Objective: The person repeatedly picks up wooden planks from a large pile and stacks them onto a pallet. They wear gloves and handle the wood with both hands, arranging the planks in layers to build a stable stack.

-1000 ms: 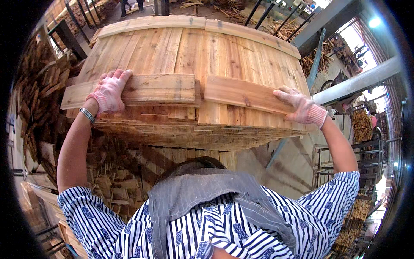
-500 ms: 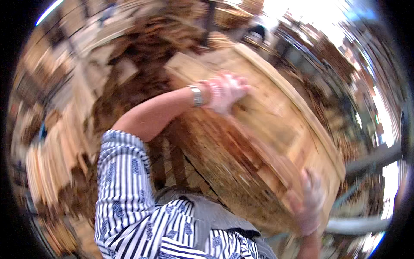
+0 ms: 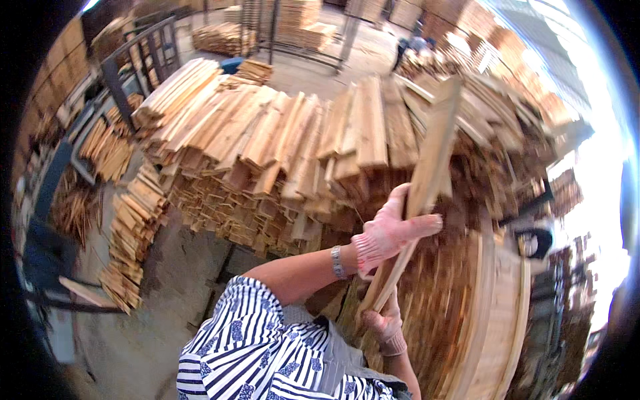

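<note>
A long wooden board (image 3: 433,150) is held up at a slant, its far end raised toward the back and its near end low by my body. My left hand (image 3: 390,233), in a pale pinkish work glove with a metal watch band at the wrist, is closed around the board's lower middle. Closer to me, my right hand (image 3: 388,325), also gloved, grips the board's near end from below; part of its fingers is hidden behind the wood. Beyond the board lies a wide stack of planks (image 3: 267,137) with uneven ends.
To the right, more boards (image 3: 493,300) lie lengthwise, blurred in part. A leaning row of short slats (image 3: 137,227) stands on the concrete floor (image 3: 180,267) at left, beside a dark metal frame (image 3: 143,60). Farther back are lumber stacks (image 3: 297,27) and a person (image 3: 417,45).
My view has swung to the wide plank stack. Both hands, earlier over boards on the pile, now hold one board raised at a slant, and my right hand has come closer to my left.
</note>
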A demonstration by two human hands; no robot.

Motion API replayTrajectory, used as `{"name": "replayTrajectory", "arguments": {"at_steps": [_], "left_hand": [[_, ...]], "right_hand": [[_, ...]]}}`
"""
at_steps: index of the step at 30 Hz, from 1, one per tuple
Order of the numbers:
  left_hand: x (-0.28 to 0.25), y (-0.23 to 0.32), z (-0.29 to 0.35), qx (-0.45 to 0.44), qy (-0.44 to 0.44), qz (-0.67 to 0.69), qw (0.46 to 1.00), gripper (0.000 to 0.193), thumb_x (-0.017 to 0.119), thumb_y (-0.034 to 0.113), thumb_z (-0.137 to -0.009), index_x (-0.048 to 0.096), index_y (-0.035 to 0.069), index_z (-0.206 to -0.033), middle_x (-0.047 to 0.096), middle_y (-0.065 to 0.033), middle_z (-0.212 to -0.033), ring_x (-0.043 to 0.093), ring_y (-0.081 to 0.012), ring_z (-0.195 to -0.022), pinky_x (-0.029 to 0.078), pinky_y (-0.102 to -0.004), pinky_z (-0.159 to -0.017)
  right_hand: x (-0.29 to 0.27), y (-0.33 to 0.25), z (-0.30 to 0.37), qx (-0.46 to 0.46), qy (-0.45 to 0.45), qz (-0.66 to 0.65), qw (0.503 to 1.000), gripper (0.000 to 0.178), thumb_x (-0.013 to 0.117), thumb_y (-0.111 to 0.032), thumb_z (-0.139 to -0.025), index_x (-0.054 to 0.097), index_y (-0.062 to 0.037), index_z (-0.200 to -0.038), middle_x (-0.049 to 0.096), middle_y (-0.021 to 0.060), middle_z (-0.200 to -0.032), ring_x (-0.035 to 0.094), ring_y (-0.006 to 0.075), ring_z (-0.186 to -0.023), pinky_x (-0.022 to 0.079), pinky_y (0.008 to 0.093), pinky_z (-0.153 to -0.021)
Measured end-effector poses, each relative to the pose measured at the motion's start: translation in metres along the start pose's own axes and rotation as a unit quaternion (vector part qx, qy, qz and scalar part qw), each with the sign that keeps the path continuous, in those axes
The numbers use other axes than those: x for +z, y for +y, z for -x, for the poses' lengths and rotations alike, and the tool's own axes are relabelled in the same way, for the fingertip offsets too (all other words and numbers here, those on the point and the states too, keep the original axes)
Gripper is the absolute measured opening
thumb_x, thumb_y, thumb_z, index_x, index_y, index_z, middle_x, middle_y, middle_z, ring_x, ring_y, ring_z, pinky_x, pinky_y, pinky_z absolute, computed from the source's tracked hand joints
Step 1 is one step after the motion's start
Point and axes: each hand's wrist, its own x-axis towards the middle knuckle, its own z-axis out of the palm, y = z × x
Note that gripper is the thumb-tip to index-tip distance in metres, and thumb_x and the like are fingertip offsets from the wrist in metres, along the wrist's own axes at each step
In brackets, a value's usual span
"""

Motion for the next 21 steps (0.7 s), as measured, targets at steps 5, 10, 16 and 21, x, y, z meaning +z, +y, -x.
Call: {"name": "replayTrajectory", "arguments": {"at_steps": [5, 10, 16, 21], "left_hand": [[-0.173, 0.034, -0.001, 0.037, 0.106, 0.009, 0.994, 0.066, 0.064, 0.03, -0.099, 0.032, 0.005, -0.151, 0.052, -0.011, -0.14, 0.052, -0.0195, -0.126, 0.043, -0.0342, -0.108], [-0.407, 0.09, 0.034, 0.162, 0.468, 0.047, 0.867, 0.049, 0.055, 0.045, -0.101, 0.051, 0.009, -0.134, 0.055, -0.0084, -0.134, 0.054, -0.0199, -0.119, 0.045, -0.0344, -0.092], [-0.613, 0.242, 0.092, 0.185, 0.539, -0.067, 0.819, 0.1, 0.065, 0.061, -0.09, 0.017, 0.007, -0.159, 0.035, -0.0216, -0.158, 0.033, -0.0333, -0.145, 0.029, -0.0509, -0.119], [-0.693, 0.341, 0.085, 0.166, 0.685, -0.226, 0.673, 0.133, 0.074, 0.076, -0.072, 0.01, 0.0, -0.16, 0.021, -0.0222, -0.164, 0.026, -0.0358, -0.15, 0.025, -0.0462, -0.12]], "right_hand": [[0.026, -0.035, -0.109, 0.073, 0.0, -0.026, 0.997, 0.112, 0.088, -0.033, -0.072, 0.025, -0.0046, -0.159, 0.054, 0.009, -0.137, 0.053, 0.0195, -0.122, 0.042, 0.034, -0.105], [0.059, -0.019, -0.209, 0.12, -0.082, -0.039, 0.989, 0.107, 0.086, -0.031, -0.074, 0.027, -0.0044, -0.158, 0.056, 0.0084, -0.134, 0.054, 0.0176, -0.119, 0.044, 0.0316, -0.102], [0.122, -0.017, -0.308, 0.198, -0.127, -0.01, 0.972, 0.105, 0.084, -0.03, -0.075, 0.026, -0.002, -0.158, 0.056, 0.0072, -0.133, 0.054, 0.0173, -0.118, 0.045, 0.0292, -0.1], [0.142, 0.015, -0.388, 0.189, -0.16, -0.027, 0.968, 0.106, 0.087, -0.028, -0.077, 0.024, -0.0024, -0.158, 0.051, 0.0097, -0.138, 0.056, 0.0173, -0.115, 0.049, 0.0307, -0.095]]}}
